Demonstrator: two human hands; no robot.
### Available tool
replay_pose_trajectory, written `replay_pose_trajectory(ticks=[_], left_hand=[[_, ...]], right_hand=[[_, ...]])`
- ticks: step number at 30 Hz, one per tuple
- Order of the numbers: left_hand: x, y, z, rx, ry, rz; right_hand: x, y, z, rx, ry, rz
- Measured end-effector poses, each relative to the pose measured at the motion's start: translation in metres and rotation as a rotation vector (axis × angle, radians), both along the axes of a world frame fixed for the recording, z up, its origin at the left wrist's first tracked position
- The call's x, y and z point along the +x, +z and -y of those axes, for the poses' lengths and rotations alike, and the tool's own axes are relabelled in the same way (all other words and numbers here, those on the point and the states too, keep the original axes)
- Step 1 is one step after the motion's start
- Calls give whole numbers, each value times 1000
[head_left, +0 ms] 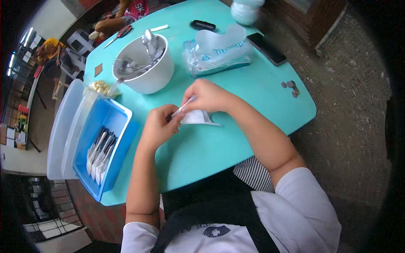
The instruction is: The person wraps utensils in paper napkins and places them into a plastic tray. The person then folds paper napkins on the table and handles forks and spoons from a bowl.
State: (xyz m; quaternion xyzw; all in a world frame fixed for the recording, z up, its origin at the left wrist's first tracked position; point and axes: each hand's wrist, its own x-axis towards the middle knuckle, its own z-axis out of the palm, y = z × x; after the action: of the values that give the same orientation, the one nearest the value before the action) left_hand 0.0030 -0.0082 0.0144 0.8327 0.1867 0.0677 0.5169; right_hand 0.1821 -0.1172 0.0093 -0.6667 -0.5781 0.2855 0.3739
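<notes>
Both grips, the left grip and the right grip, are narrow and pinch together one white paper tissue, just above the surface. Whether some cutlery lies inside the paper, I cannot tell. By my judgement, the step in hand is the folding of this tissue; the next move seems to call for a tight pinch, so that the thin paper does not loosen.

To the left of the grip is one blue tray; in it lie at least four wrapped pieces of cutlery, which overlap too much for an exact count. Beyond the grip, to the left, stands one white bucket with several spoons and forks, not countable. Farther beyond is one pair of scissors. Beyond the grip, slightly to the right, is one tissue pack, with one black case behind it and one phone at its right. Well to the right of the grip are about six coins.
</notes>
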Motion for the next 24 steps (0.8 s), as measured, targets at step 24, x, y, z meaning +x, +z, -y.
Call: replay_pose_trajectory(ticks=[24], left_hand=[[1, -13, -11, -244, 520, 403]], right_hand=[[-57, 36, 21, 281, -69, 65]])
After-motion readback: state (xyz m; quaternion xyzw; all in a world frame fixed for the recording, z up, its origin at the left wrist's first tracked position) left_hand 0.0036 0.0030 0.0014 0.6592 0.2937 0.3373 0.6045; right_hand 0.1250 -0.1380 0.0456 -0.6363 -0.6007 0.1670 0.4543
